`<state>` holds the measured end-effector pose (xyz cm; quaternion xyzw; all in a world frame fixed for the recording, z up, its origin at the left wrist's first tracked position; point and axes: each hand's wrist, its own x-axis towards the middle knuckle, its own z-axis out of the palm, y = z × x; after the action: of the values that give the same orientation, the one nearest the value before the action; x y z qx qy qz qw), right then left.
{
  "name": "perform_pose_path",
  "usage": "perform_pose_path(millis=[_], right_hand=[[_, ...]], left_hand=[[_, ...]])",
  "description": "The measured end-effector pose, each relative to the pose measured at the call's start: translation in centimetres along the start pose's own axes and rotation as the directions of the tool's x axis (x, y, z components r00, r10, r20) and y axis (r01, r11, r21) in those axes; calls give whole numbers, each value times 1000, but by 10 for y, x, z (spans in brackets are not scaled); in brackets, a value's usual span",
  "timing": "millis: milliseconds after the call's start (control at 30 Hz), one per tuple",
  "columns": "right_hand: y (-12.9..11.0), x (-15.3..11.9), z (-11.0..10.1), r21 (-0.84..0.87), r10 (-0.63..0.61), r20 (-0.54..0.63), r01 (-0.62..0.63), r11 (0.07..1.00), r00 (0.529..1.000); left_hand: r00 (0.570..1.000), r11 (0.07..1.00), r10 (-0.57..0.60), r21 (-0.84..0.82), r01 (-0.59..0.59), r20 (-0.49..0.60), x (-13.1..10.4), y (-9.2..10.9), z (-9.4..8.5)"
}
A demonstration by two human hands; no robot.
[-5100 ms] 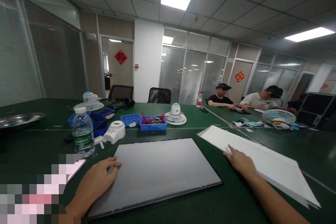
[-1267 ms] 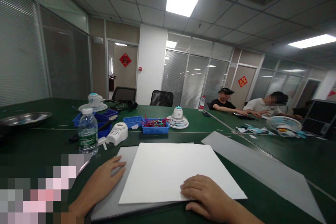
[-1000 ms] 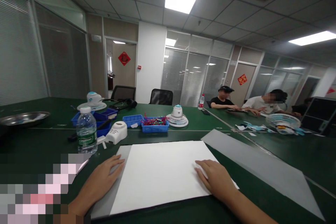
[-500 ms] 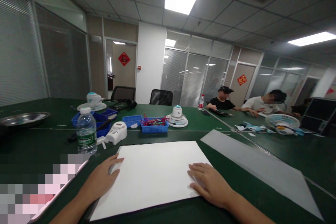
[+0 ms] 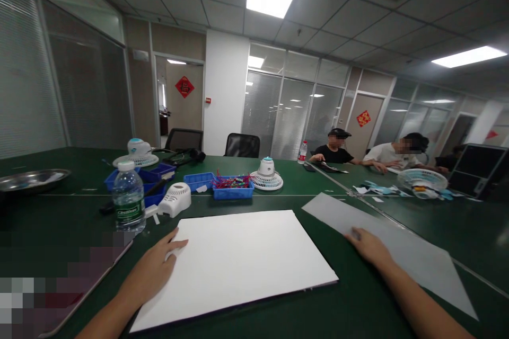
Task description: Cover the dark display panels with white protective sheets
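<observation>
A white rectangular sheet with a dark edge (image 5: 238,265) lies flat on the green table in front of me. My left hand (image 5: 157,262) rests on its left edge, fingers apart and the index finger stretched over the white surface. To the right lies a long, translucent greyish sheet (image 5: 401,251). My right hand (image 5: 369,246) is at that sheet's near edge, thumb and fingers bent together around the edge. Its fingertips are partly hidden.
Beyond the white sheet stand a water bottle (image 5: 129,198), a white plastic housing (image 5: 175,199), a blue tray of coloured wires (image 5: 233,188) and a white fan part (image 5: 267,175). A metal tray (image 5: 35,180) is at left. Two people sit at the far right.
My right hand has left the white sheet's right side and moved right to the translucent sheet's edge. My left hand stays on the white sheet. The view has shifted slightly.
</observation>
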<state>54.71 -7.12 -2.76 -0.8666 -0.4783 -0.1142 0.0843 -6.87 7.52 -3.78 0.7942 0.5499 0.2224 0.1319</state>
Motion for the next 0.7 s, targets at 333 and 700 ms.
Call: perform_pose_path(millis=[333, 700], right_hand=[[-19, 2, 23, -50, -104, 62, 107, 993, 993], [-38, -7, 21, -109, -155, 15, 155, 982, 988]], left_hand=[[1000, 1000, -26, 4, 26, 3, -2, 7, -3], [999, 1000, -21, 9, 21, -31, -4, 6, -1]])
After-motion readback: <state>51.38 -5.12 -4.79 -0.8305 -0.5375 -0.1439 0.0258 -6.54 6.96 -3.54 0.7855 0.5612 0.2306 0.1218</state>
